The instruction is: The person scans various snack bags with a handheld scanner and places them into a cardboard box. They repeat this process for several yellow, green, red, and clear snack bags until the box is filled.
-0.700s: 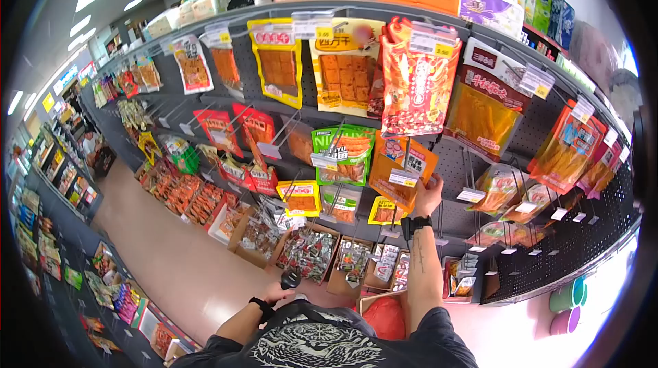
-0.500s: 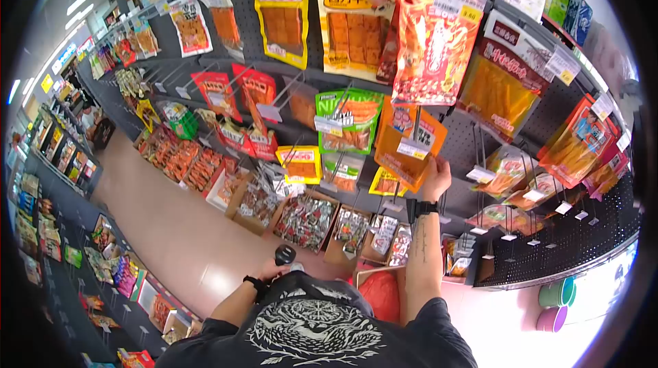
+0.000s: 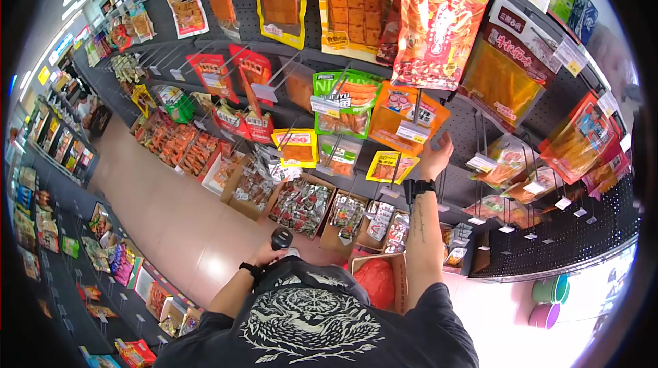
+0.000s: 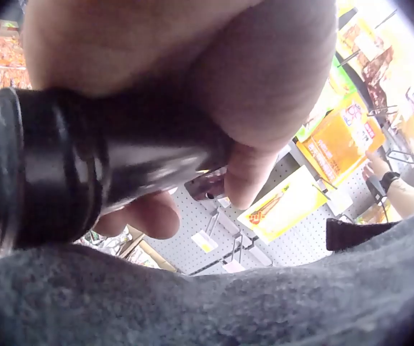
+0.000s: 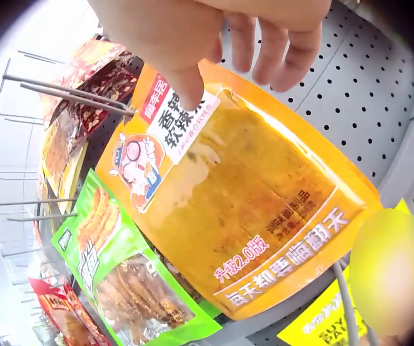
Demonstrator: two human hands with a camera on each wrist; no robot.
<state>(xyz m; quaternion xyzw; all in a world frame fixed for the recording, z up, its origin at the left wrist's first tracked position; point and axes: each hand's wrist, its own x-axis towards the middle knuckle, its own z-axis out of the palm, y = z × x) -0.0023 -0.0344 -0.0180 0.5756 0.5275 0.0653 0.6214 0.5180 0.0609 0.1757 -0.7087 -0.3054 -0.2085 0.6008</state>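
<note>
An orange snack packet hangs on a rack hook, its front filling the middle of the right wrist view. My right hand is at the packet's right edge, fingers loosely bent and apart. Seen from the right wrist, the thumb overlaps the printed front of the packet while the other fingers extend past its edge, before the pegboard. Low in front of my body, my left hand grips a black cylindrical handle, its fingers curled round it. Beside the orange packet hangs a green snack packet.
A red packet hangs above the orange one, and a small yellow packet below it. Bare metal hooks with price tags jut out on the right. Open cartons of snacks line the rack's foot, beside the aisle floor.
Earlier my right hand held the orange packet by its lower right edge; now the fingers have loosened and the packet hangs more tilted. My left hand keeps its grip. The head view has tipped downward.
</note>
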